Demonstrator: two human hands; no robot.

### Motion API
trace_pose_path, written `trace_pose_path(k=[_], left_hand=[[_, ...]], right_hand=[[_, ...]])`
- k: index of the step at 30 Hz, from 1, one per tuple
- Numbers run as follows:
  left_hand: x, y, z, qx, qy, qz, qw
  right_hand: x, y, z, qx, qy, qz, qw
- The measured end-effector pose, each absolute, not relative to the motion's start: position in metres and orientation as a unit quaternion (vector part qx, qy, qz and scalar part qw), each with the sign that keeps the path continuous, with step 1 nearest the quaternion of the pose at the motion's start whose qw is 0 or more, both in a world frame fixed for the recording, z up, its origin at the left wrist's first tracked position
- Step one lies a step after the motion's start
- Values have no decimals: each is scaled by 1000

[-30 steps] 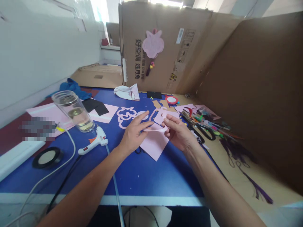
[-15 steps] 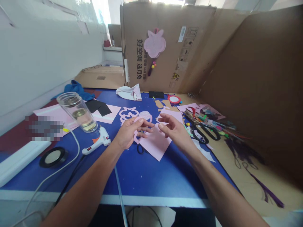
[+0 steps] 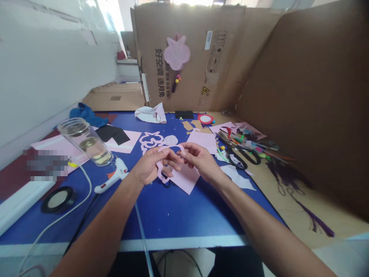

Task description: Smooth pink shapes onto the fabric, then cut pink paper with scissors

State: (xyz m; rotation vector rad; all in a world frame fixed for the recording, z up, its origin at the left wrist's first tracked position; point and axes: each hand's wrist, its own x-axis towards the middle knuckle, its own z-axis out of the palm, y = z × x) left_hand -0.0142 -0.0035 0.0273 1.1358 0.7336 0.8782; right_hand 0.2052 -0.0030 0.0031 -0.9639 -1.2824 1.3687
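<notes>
Pink craft-sheet cut-out (image 3: 160, 172), a thin, curvy outline shape, is held up between both hands, just above a pale pink sheet (image 3: 187, 181) on a blue tabletop (image 3: 161, 219). Left hand (image 3: 151, 167) is closed around the lower part of the outline, fingers curled, while right hand (image 3: 200, 161) grips the top end in a tight thumb-and-finger pinch. Off to the left there's a white hot glue gun (image 3: 112, 179) beside a clear glass jar of water (image 3: 86, 142), and black-handled scissors (image 3: 230, 156) lie to the right. For the label nerds: the brown cardboard screen (image 3: 184, 46) behind reads 好空调 选月兔 in black print, plus a yellow warning triangle (image 3: 205, 90) and a white barcode sticker (image 3: 208, 40).
</notes>
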Motion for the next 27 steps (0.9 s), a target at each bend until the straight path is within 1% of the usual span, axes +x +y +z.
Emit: trace_pose_path(k=[3,10,19,27], left_hand=[[-12,-1,26,480,357,406,691],[-11,9,19,434,427,476,635],[-8,10,17,436,438,512,596],[-9,12,16,439,425,524,593]], right_hand=[[204,-1,0,-401,-523,558,504],[206,2,0,-403,-501,564,518],[204,2,-1,-399,-506,562,518],[206,2,0,-402,-505,571,508]])
